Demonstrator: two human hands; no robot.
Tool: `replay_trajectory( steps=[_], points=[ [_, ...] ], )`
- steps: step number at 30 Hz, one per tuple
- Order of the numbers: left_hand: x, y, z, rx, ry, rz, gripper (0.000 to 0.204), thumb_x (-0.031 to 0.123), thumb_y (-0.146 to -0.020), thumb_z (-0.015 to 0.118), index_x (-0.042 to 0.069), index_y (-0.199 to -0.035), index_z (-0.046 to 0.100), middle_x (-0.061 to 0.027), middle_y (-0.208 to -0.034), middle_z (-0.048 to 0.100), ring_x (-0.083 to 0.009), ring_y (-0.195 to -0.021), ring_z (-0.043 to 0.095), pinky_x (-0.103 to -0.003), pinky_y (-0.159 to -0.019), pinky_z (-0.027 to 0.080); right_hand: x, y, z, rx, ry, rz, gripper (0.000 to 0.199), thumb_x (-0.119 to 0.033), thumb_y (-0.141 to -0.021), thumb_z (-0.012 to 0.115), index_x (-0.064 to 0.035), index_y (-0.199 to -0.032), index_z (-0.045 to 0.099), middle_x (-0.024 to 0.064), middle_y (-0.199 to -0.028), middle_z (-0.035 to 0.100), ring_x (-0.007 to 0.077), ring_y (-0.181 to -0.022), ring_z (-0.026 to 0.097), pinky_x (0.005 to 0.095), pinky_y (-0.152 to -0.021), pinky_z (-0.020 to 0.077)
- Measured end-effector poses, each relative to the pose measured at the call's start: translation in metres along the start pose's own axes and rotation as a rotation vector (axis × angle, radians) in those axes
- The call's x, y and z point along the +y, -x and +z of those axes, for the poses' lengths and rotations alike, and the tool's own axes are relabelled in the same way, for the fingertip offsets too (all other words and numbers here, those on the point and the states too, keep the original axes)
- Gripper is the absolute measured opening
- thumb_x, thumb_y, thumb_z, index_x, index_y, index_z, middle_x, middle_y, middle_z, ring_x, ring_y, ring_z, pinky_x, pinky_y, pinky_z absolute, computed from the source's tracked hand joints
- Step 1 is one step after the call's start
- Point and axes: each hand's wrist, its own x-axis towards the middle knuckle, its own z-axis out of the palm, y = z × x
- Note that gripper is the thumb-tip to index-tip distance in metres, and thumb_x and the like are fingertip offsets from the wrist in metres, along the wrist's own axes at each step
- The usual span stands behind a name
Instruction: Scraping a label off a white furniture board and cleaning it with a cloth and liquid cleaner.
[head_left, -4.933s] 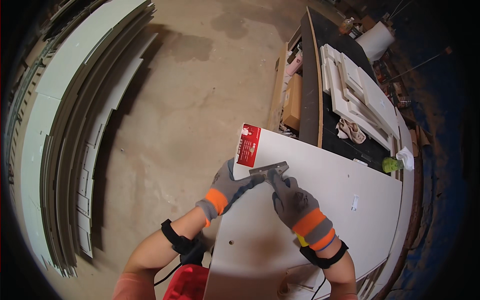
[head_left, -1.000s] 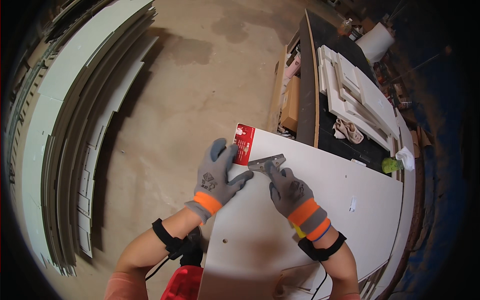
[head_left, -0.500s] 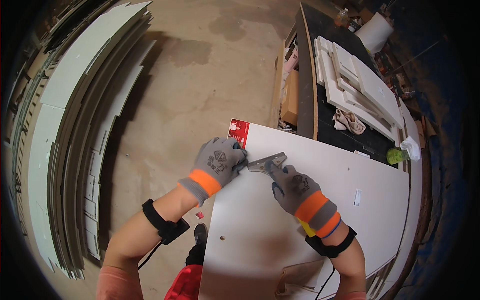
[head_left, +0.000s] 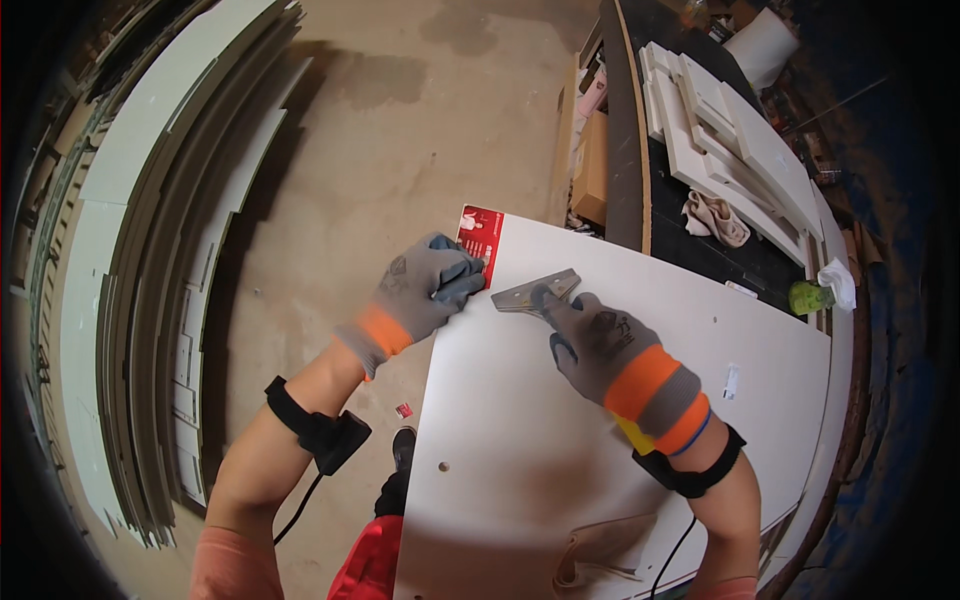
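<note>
A large white board [head_left: 640, 430] lies in front of me. A red printed sticker [head_left: 480, 238] covers its far left corner. My right hand [head_left: 610, 345], in a grey glove with an orange cuff, is closed round a flat metal scraper [head_left: 520, 294]; the wide blade is over the board just below the sticker, and the handle is hidden by the glove. My left hand [head_left: 420, 285], gloved alike, is at the board's left edge beside the sticker. Its fingers are curled together, and what they may hold is hidden.
Tall stacks of boards [head_left: 150, 250] stand on the left. At the back right, a black bench [head_left: 660, 200] carries white panels [head_left: 725, 150], a crumpled cloth [head_left: 715, 218] and a green bottle [head_left: 810, 297]. A small red scrap [head_left: 404, 410] lies on the floor.
The view has shifted a little. My left hand has drawn slightly left, showing more of the sticker. The scraper stays in my right hand near the sticker's lower edge.
</note>
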Motion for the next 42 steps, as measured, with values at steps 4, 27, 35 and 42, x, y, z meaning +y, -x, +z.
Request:
replay_trajectory(
  steps=[4,27,35,42],
  points=[
    [-0.003,0.003,-0.003,0.003,0.155,-0.068,0.017,0.002,-0.078,0.059,0.004,-0.091,0.069,-0.0046,-0.092,0.068,-0.0199,-0.087,0.056,-0.032,-0.077,0.049,-0.001,-0.004,-0.009,-0.080,0.030,-0.003,0.041,-0.020,-0.096,0.043,-0.0050,-0.134,0.043,0.0190,-0.101,0.064,0.0316,-0.083,0.065,0.0406,-0.073,0.0535],
    [0.028,0.019,0.037,0.193,0.730,-0.653,0.064,0.022,-0.075,0.081,-0.001,-0.124,0.047,-0.0088,-0.113,0.061,-0.0136,-0.098,0.057,-0.028,-0.087,0.048,-0.016,-0.015,-0.008,-0.037,0.099,-0.029,0.033,-0.013,-0.089,0.047,-0.0031,-0.120,0.054,0.0189,-0.088,0.065,0.0332,-0.078,0.066,0.0404,-0.071,0.0535],
    [0.029,0.017,0.041,0.218,0.682,-0.616,0.066,0.019,-0.074,0.081,-0.005,-0.123,0.044,-0.0107,-0.106,0.062,-0.0107,-0.084,0.060,-0.024,-0.072,0.052,-0.016,-0.025,-0.022,-0.195,0.063,-0.002,0.031,-0.011,-0.089,0.045,-0.0027,-0.117,0.054,0.0182,-0.087,0.066,0.0328,-0.076,0.066,0.0405,-0.070,0.0535],
    [0.025,0.018,0.044,0.198,0.651,-0.643,0.056,0.020,-0.077,0.076,0.000,-0.122,0.048,-0.0082,-0.111,0.060,-0.0114,-0.095,0.056,-0.027,-0.085,0.048,-0.009,-0.018,-0.007,-0.084,0.066,-0.030,0.039,-0.012,-0.089,0.047,-0.0050,-0.127,0.050,0.0194,-0.094,0.064,0.0343,-0.079,0.065,0.0413,-0.070,0.0531]
  ],
)
